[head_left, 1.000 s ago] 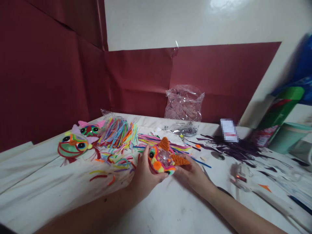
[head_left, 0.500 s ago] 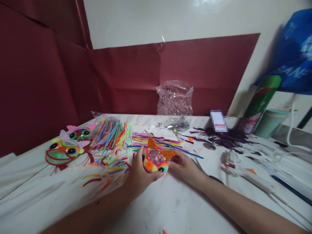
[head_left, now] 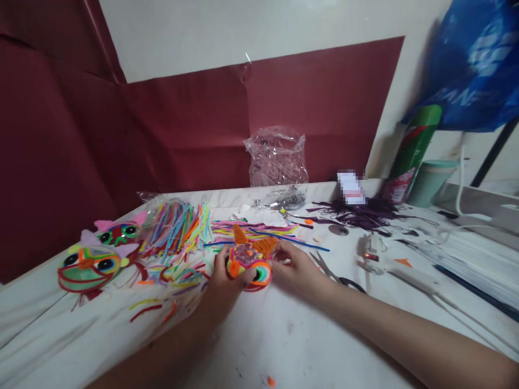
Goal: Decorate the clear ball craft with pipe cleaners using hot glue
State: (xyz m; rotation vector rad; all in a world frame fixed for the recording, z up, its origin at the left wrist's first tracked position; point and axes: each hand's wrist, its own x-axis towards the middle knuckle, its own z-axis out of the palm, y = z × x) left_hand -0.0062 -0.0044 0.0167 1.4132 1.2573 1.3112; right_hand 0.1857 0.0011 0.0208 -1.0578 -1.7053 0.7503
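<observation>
The largest thing is the white table (head_left: 308, 346), and above its near middle, between the two hands, is the small colourful animal head (head_left: 245, 254). The left hand (head_left: 229, 281) is closed around one side of it, with the thumb lying over the front and the fingers going behind. The right hand (head_left: 295, 270) is bent at the other side, its fingertips at or very near the edge of the piece; whether they really pinch it, I cannot tell. The head has a shiny, clear-looking middle and fuzzy coloured trim, so I judge it is light, perhaps a thin plastic shell which can dent if one squeezes strongly. The fuzzy parts should give some friction, while the bare clear part may be a little slippery. On top stand two orange ears (head_left: 265, 246); they look ribbed and soft, and probably they bend or come loose if used as handles. Better, in my opinion, is to hold by the outer rim, with light pressure from both sides. The round eye (head_left: 261, 275) and the smaller orange disc (head_left: 234, 268) look applied on the surface, so the thumb should press there only gently.
</observation>
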